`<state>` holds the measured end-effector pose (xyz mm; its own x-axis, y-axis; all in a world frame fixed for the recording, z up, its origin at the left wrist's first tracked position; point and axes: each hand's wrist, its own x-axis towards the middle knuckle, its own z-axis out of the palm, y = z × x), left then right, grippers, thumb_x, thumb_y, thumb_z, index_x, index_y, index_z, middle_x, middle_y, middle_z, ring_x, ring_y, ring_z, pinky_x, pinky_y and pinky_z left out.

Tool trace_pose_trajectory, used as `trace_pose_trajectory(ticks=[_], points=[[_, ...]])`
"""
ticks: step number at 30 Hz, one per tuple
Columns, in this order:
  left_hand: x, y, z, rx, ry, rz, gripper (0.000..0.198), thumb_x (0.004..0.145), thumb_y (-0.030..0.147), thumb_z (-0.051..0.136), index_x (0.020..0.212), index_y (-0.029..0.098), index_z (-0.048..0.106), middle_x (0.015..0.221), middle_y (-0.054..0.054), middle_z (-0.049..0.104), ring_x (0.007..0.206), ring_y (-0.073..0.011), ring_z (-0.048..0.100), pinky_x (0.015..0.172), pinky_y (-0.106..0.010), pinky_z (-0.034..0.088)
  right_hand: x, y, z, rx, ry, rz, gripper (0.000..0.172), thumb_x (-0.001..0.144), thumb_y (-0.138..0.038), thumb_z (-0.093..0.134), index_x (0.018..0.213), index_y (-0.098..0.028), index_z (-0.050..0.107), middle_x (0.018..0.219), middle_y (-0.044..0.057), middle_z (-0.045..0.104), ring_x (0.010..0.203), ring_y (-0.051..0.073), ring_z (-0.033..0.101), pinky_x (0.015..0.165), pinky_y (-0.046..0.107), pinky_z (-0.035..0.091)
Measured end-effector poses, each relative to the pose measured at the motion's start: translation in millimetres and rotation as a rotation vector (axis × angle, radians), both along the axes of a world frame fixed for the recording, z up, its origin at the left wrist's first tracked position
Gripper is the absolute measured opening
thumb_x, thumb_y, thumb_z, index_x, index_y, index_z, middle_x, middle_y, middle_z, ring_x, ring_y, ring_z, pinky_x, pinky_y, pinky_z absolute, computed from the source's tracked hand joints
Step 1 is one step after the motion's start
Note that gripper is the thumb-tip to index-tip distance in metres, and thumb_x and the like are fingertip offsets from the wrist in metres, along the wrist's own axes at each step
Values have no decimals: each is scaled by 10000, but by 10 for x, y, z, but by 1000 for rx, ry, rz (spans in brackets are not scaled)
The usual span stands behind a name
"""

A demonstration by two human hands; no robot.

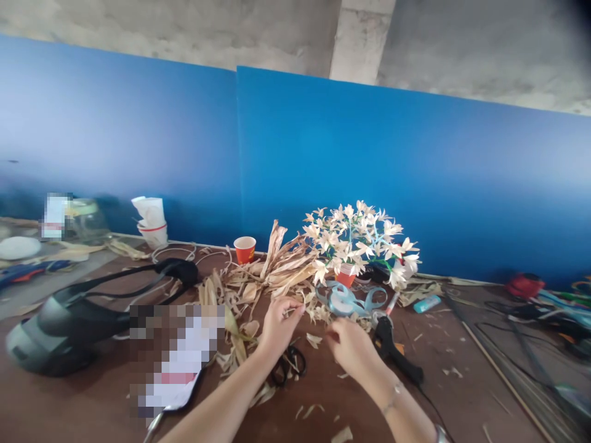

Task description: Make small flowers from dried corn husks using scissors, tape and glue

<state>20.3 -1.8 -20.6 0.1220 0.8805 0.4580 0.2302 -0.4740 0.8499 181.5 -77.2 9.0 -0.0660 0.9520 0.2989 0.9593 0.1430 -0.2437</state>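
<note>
Over the middle of the brown table, my left hand (281, 321) is closed in a pinch, thumb against fingertips. Anything between those tips is too small to name. My right hand (347, 342) is a short gap to the right with its fingers curled in, and what they may hold is hidden. Black-handled scissors (294, 362) lie partly beneath my left wrist. Just beyond my hands are a roll of pale blue ribbon (341, 303) and pale husk scraps (314, 339). A black glue gun (392, 347) rests beside my right hand.
Pale husk flowers (355, 237) on green stems stand in a red cup (344, 279). Dried corn husks (286, 264) are heaped behind my left hand, near an orange paper cup (244, 250). At left lie a phone (184, 363) and a black headset (60, 326); cables (517, 326) cross the right.
</note>
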Motion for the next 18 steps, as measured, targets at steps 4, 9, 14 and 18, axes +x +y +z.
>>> trace_pose_trajectory(ticks=[4, 9, 14, 18], points=[[4, -16, 19, -3, -8, 21, 131, 710, 283, 587, 695, 179, 666, 757, -43, 657, 761, -182, 588, 720, -288, 439, -170, 118, -76, -39, 135, 106, 72, 724, -166, 571, 707, -192, 635, 715, 41, 641, 680, 173, 595, 608, 237, 394], [9, -31, 44, -34, -9, 8, 128, 716, 276, 584, 692, 174, 657, 758, -46, 655, 765, -181, 588, 724, -286, 438, -146, 139, -129, -81, 210, 89, 102, 727, -164, 545, 702, -188, 641, 676, 36, 652, 644, 171, 595, 590, 240, 392], [14, -46, 57, -53, -25, 7, 105, 704, 261, 592, 680, 177, 650, 756, -44, 656, 764, -181, 590, 717, -286, 441, -73, 165, -186, -109, 578, 74, 97, 693, -166, 545, 697, -160, 641, 634, 30, 657, 591, 161, 593, 559, 239, 423], [19, -52, 56, -69, -21, -5, 114, 698, 263, 592, 675, 173, 658, 756, -46, 658, 766, -186, 593, 702, -281, 442, -44, 196, -215, -198, 908, 32, 69, 658, -215, 593, 667, -148, 607, 573, 6, 626, 525, 141, 566, 503, 227, 424]])
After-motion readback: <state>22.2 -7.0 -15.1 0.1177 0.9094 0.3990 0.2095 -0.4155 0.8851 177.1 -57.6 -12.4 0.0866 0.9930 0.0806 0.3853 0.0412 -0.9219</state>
